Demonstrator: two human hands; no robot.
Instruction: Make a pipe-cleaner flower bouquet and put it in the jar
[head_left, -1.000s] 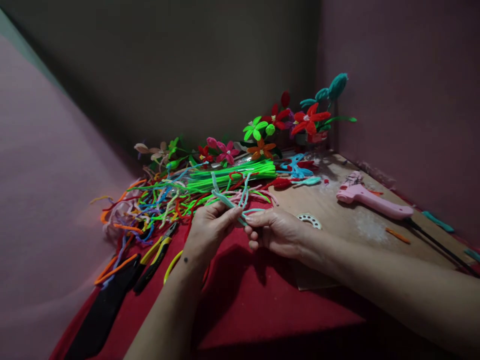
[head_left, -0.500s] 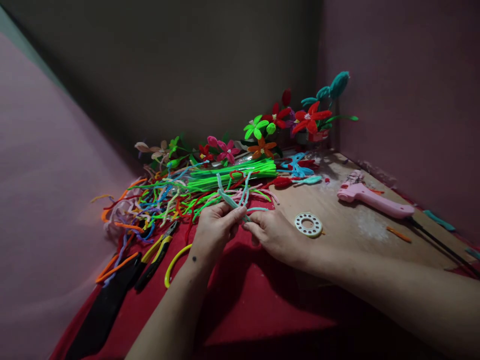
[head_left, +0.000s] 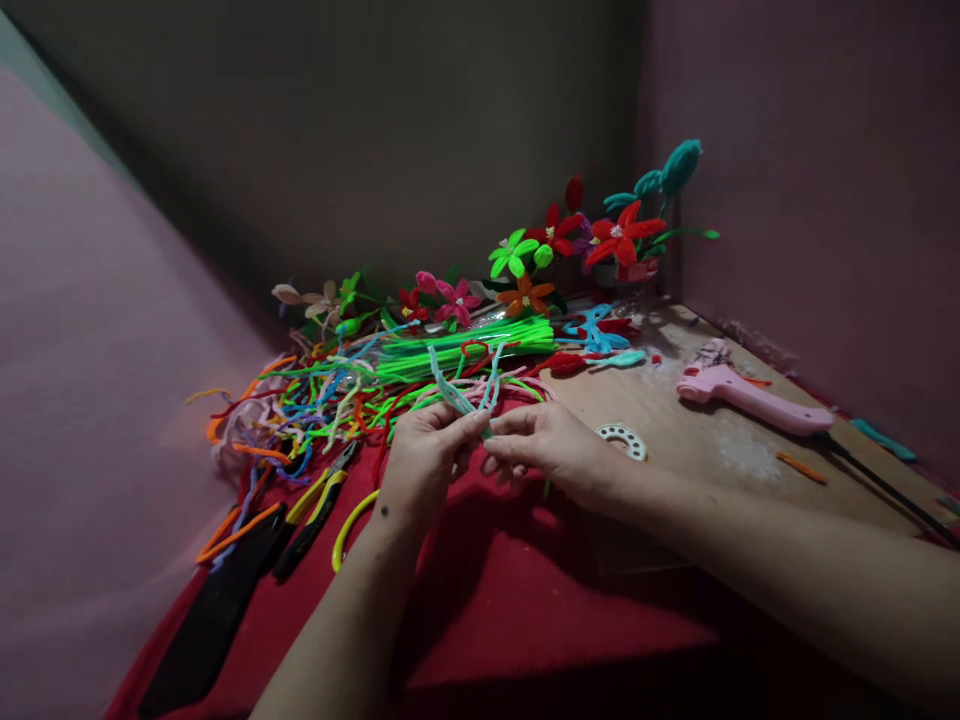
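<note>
Between thumb and fingers my left hand (head_left: 429, 450) pinches light blue pipe cleaners (head_left: 448, 390), whose fuzzy ends stick up and spread apart. My right hand (head_left: 541, 445) is closed at their lower end, thumb and forefinger together, touching or nearly touching the left fingertips. Just behind both hands lies a bundle of bright green pipe cleaners (head_left: 480, 345). A tangle of mixed-colour pipe cleaners (head_left: 322, 400) spreads to its left. Partly behind my right forearm is a white round disc with holes (head_left: 630, 441).
Yellow-and-black pliers (head_left: 319, 510) and a black flat object (head_left: 210, 620) lie at the left on the red cloth (head_left: 510, 600). On the wooden board at right rests a pink glue gun (head_left: 750, 397) with a black cord. Pipe-cleaner flowers (head_left: 619, 235) stand along the back wall.
My right hand has turned and risen slightly, its fingers shifting at the pipe cleaners' lower end, and now covers more of the disc. My left hand keeps its pinch.
</note>
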